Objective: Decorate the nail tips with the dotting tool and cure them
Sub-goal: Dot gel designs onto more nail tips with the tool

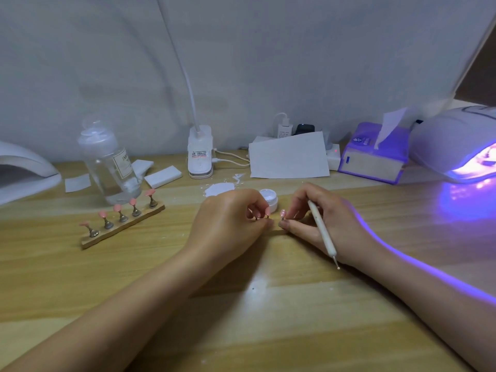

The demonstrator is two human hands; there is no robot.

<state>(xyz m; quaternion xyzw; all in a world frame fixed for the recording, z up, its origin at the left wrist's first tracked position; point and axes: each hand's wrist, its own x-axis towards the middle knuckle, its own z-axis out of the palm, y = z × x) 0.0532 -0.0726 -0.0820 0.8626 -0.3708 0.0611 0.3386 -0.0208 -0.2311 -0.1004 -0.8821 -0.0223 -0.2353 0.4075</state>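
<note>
The pink nail tip being worked on sits right in the middle of the wooden table, pinched between the fingertips of the right hand. That same hand also has the dotting tool tucked in its grip, lying back across the hand with the ball end pointing toward the wrist, so it's not dotting anything right now. The left hand is curled shut around another pink tip on a small stand, fingers nearly touching the right ones. Can't tell exactly how many stands it's got under there.

Just behind the hands is an open little jar of white gel, and a white smear already on the table behind that. Off to the left is the wooden holder strip with five pink tips on stands, next to a clear pump bottle. The UV nail lamp is glowing purple at far right, beside a tissue box.

What could go wrong, I reckon: juggling tool and tip in one hand means a thumb could smudge uncured gel, or the tiny tip could pop out. The jar is close enough to the knuckles to get knocked. And with the lamp's light spilling over the table, the open gel could start thickening.
</note>
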